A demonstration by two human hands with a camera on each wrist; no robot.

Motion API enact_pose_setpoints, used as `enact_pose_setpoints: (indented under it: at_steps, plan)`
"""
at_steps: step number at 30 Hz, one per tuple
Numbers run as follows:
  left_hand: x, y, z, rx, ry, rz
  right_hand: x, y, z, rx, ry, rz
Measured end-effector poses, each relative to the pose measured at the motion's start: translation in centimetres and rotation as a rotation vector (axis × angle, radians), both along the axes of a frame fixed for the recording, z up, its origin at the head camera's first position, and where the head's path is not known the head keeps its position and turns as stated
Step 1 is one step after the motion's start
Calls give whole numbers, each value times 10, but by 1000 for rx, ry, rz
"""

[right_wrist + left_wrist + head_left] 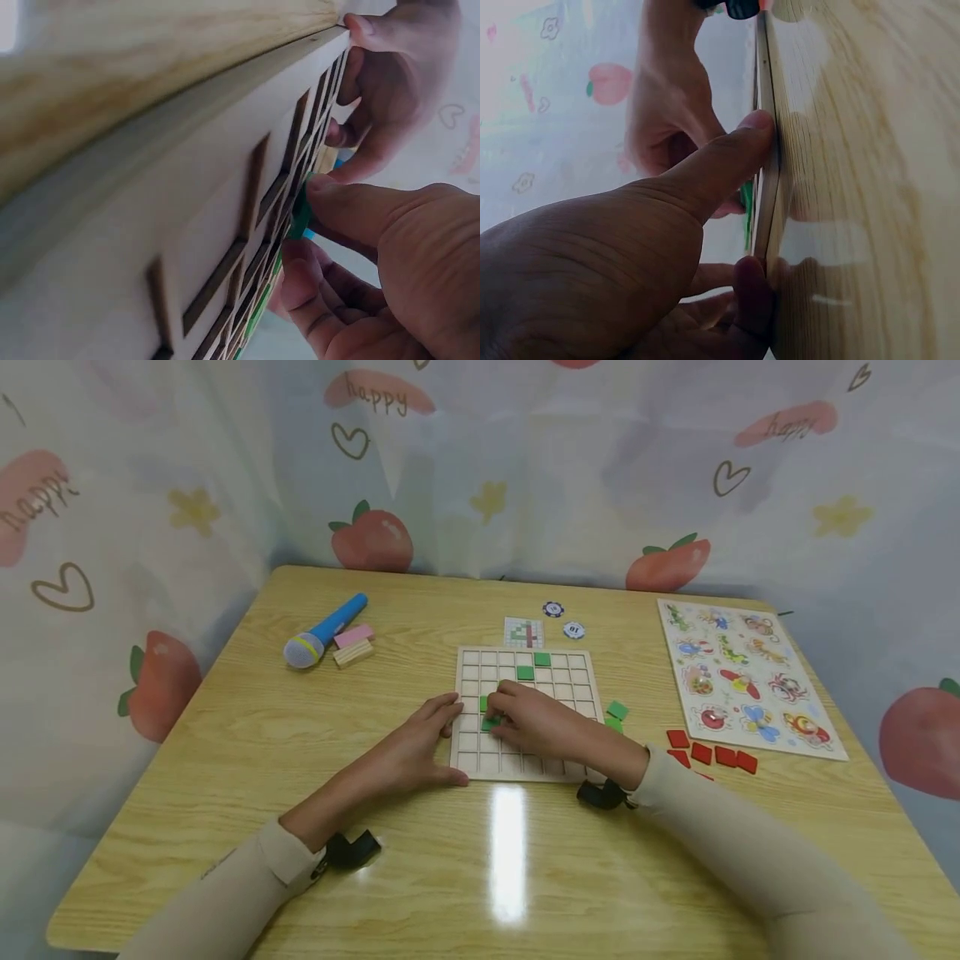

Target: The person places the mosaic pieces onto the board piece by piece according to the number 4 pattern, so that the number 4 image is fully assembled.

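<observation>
Left hand lay at the left edge of the wooden grid board, thumb pressed against its rim, fingers fairly straight, gripping nothing. Right hand rested over the board's middle, fingers curled and pinching a green tile down into a cell. Two more green tiles sat in upper cells; others lay on the table just right of the board, red tiles farther right.
</observation>
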State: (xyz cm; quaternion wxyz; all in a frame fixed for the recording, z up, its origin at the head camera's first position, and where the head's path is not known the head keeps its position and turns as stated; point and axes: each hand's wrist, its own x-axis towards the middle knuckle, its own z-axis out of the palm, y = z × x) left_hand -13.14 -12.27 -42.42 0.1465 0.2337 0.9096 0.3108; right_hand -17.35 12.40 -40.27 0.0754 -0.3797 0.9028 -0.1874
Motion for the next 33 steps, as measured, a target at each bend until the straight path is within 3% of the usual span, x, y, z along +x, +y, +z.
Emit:
enact_pose_setpoints:
  at_steps: [7, 12, 19, 25, 33]
  plan:
    - [-2, 3, 1, -5, 12, -11, -4, -2, 1, -32, 1, 32]
    - [-2, 4, 0, -4, 6, -8, 4, 7, 5, -51, 8, -19]
    - [1, 2, 0, -16, -6, 6, 28, 82, 10, -177, 79, -239]
    - [0, 2, -1, -13, -5, 5, 42, 146, 1, -165, 97, -423]
    - [1, 2, 0, 0, -2, 5, 42, 169, -14, -86, -15, -405]
